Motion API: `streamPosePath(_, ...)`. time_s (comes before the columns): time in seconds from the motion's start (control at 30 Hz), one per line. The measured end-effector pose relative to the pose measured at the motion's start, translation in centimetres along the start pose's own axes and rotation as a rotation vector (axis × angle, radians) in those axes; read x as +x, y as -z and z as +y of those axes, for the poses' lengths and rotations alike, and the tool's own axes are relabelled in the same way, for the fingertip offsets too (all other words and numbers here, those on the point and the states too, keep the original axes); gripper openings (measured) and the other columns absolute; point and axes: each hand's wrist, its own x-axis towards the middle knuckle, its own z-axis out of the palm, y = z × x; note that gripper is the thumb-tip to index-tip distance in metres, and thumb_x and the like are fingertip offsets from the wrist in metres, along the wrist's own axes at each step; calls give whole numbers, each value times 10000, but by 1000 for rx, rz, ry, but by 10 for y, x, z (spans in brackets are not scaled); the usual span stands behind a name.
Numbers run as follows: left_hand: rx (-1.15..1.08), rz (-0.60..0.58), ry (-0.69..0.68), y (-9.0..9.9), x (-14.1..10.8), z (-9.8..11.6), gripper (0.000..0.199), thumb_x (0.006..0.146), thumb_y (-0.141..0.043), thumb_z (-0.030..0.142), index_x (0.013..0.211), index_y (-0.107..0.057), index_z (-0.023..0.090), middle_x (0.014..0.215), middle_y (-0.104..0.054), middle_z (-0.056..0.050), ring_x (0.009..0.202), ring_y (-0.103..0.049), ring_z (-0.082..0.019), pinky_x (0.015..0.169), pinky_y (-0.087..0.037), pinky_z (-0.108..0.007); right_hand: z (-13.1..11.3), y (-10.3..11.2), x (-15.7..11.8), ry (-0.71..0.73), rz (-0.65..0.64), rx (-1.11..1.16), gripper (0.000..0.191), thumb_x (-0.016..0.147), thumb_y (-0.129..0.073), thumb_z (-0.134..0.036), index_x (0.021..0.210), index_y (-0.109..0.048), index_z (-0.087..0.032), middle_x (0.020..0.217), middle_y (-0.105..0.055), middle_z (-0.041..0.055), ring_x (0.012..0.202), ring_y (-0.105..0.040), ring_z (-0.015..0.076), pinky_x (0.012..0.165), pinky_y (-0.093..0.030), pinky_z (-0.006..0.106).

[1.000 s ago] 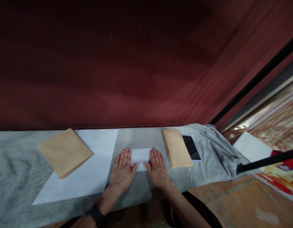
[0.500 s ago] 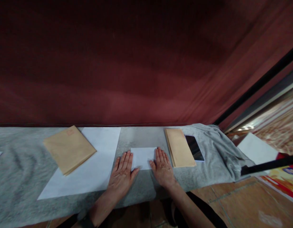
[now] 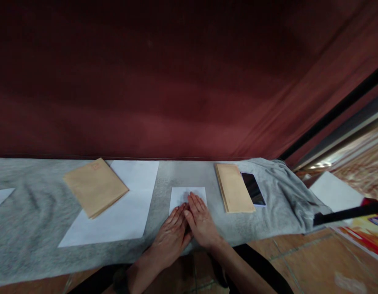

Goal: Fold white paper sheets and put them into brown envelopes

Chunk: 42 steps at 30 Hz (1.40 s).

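Observation:
A small white folded paper [image 3: 180, 195] lies on the grey cloth [image 3: 176, 173]. Flat on its lower part rests my left hand [image 3: 172, 234], fingers stretched out and pointing up and right. My right hand [image 3: 202, 222] also lies flat on the paper, its fingers extended and its thumb side touching my left fingertips. Together the hands hide the paper's lower edge. Brown envelopes [image 3: 234, 188] are stacked to the right of my right hand, partly over a dark phone [image 3: 253, 189].
On the left, more brown envelopes [image 3: 95, 187] sit on a large white sheet [image 3: 130, 216]. Another white sheet [image 3: 1, 197] shows at the far left edge. A dark red panel [image 3: 176, 102] stands behind the cloth. Black bars cross the right side, near a colourful package [image 3: 372, 230].
Both hands have moved inward from the paper's left and right sides and now meet over its lower part. The view has shifted slightly.

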Motion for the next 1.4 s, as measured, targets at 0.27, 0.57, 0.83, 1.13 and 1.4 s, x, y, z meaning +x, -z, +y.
streamPosePath(0.27, 9, -27, -10, 8, 4, 2, 575, 969, -469, 273, 1517, -391, 118, 1576, -434, -160, 1476, -387, -261, 1194, -374, -478, 5, -5, -11, -24, 11, -61, 570, 1083, -297, -438, 1553, -371, -124, 1613, -364, 107, 1510, -312, 219, 1232, -304, 414)
streamPosePath(0.57, 76, 82, 147, -8, -1, -11, 641, 1009, -427, 471, 1511, -414, 73, 1572, -420, -202, 1468, -395, -297, 1176, -390, -468, 20, -10, -16, -65, 82, -166, 621, 1066, -351, -463, 1539, -381, -61, 1613, -344, 161, 1497, -336, 272, 1211, -322, 440)
streamPosePath(0.83, 68, -36, 297, -5, 27, -34, 583, 1043, -324, 433, 1449, -513, 60, 1537, -476, -185, 1432, -454, -290, 1181, -381, -474, 22, 1, -8, -139, 59, -96, 556, 1072, -339, -429, 1502, -465, -100, 1571, -428, 136, 1461, -404, 281, 1217, -309, 479)
streamPosePath(1.13, 132, -14, 156, -23, 41, -30, 532, 998, -324, 201, 1513, -441, 137, 1598, -411, -108, 1498, -346, -228, 1242, -247, -461, -2, -15, -1, 28, 81, 18, 535, 1022, -294, -187, 1543, -388, -105, 1584, -426, 106, 1487, -358, 205, 1216, -351, 438)
streamPosePath(1.4, 149, 0, 245, -24, 42, -39, 552, 1021, -326, 317, 1533, -412, 132, 1611, -380, -124, 1505, -331, -241, 1243, -228, -461, 3, -20, -3, -74, 180, -137, 537, 1067, -369, -365, 1517, -427, -79, 1578, -423, 147, 1481, -369, 242, 1218, -317, 427)
